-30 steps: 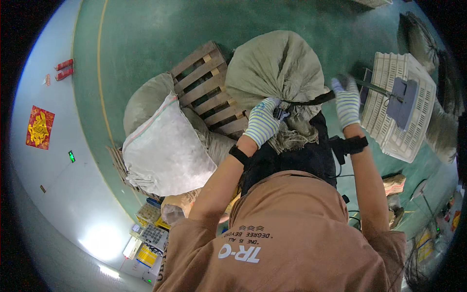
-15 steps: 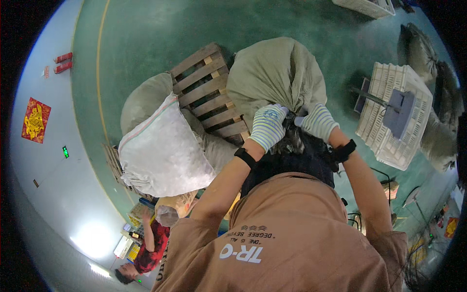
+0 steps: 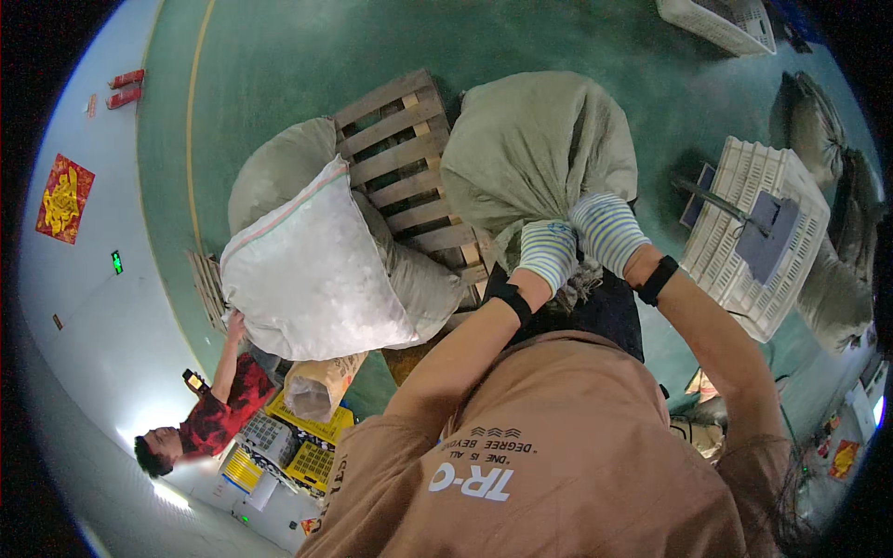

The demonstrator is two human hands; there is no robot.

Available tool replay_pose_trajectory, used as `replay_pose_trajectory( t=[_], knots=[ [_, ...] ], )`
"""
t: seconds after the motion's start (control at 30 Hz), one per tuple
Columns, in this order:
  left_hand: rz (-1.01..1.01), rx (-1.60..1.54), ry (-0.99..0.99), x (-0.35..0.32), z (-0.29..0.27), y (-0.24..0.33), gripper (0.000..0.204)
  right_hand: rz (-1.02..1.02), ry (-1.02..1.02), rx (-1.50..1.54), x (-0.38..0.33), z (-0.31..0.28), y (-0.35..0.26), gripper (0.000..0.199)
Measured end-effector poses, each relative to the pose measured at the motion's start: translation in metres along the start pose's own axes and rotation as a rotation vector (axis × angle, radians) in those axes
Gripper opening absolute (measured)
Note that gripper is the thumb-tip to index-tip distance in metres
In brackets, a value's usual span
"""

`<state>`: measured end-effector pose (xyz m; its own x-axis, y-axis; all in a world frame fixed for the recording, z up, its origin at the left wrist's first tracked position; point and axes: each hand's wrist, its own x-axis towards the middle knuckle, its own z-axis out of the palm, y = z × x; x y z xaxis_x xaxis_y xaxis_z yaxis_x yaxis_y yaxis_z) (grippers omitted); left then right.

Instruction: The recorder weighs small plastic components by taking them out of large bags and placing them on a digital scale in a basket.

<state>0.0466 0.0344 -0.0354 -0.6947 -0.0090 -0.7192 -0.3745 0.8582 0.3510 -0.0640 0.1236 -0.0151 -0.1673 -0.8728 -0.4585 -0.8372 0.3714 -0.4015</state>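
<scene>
While both gloved hands, the left hand (image 3: 549,253) and the right hand (image 3: 606,231), clench the gathered neck of the green sack (image 3: 535,149), it rests on the wooden pallet (image 3: 400,158), right of a white sack (image 3: 312,274).

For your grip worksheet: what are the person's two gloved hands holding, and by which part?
Both the left hand and the right hand grip the grey-green woven sack by its bunched neck, at the end nearest the person.

Left hand (image 3: 547,253) and right hand (image 3: 605,231) grip olive sack (image 3: 535,149) neck beside wooden pallet (image 3: 400,158)
</scene>
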Motion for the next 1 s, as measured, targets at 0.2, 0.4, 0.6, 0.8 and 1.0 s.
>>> replay_pose_trajectory(
  t=[0.2, 0.4, 0.6, 0.8, 1.0],
  knots=[
    [0.028, -0.16, 0.149, -0.013, -0.011, -0.005, 0.055, 0.408, -0.091, 0.342, -0.005, -0.016, 0.021, 0.051],
    [0.051, -0.546, 0.148, -0.024, -0.008, -0.02, 0.059, 0.189, 0.086, 0.156, -0.025, -0.035, 0.013, 0.036],
    [0.148, -0.567, 0.492, -0.05, 0.008, -0.056, 0.035, 0.241, 0.185, 0.556, -0.025, -0.032, 0.017, 0.025],
    [0.074, -0.177, 0.598, -0.036, 0.027, -0.055, 0.029, 0.489, -0.126, 0.997, -0.026, -0.014, 0.013, 0.021],
    [-0.095, -0.921, 0.533, -0.048, 0.063, -0.028, 0.048, 0.158, -0.14, 0.705, -0.023, -0.074, -0.028, 0.028]
  ],
)
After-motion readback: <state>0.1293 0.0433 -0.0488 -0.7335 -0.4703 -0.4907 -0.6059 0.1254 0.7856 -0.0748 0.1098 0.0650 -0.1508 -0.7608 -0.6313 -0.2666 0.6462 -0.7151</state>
